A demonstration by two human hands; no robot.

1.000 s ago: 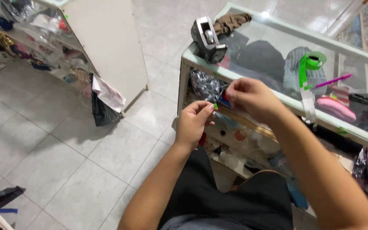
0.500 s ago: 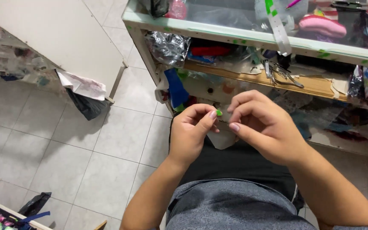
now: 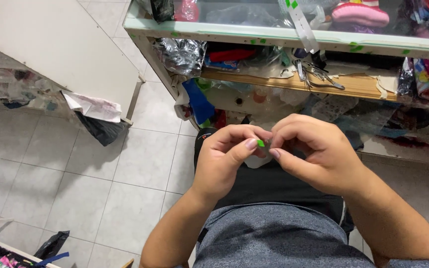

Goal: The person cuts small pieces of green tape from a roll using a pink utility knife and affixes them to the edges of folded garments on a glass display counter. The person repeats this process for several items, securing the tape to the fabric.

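Left hand point(image 3: 222, 161) and right hand point(image 3: 314, 154) meet in front of the person's torso, just below the wooden shelf point(image 3: 284, 82). Both pinch a small green piece point(image 3: 260, 143) between them: left thumb and forefinger narrow on its left side, right fingers point(image 3: 286, 134) curled tight on its right. Only a sliver of the piece shows; its shape is hard to tell.

Relative to the wooden shelf:
- Above it, the glass worktop point(image 3: 254, 33) with a pale frame, green tape marks along the edge. A white strip point(image 3: 301, 25) hangs over that edge down towards the shelf.
- On it, right of centre, metal scissors or pliers point(image 3: 319, 74); too cluttered to tell which.
- At its left end, a crumpled silver foil bag point(image 3: 179, 52), with a blue cloth point(image 3: 198, 101) hanging just below.
- Well to the left, across the tiled floor point(image 3: 75, 183), a white cabinet panel point(image 3: 60, 44) with a black bag point(image 3: 100, 130) at its foot.
- Below it, the person's grey shirt point(image 3: 274, 238) and black shorts.
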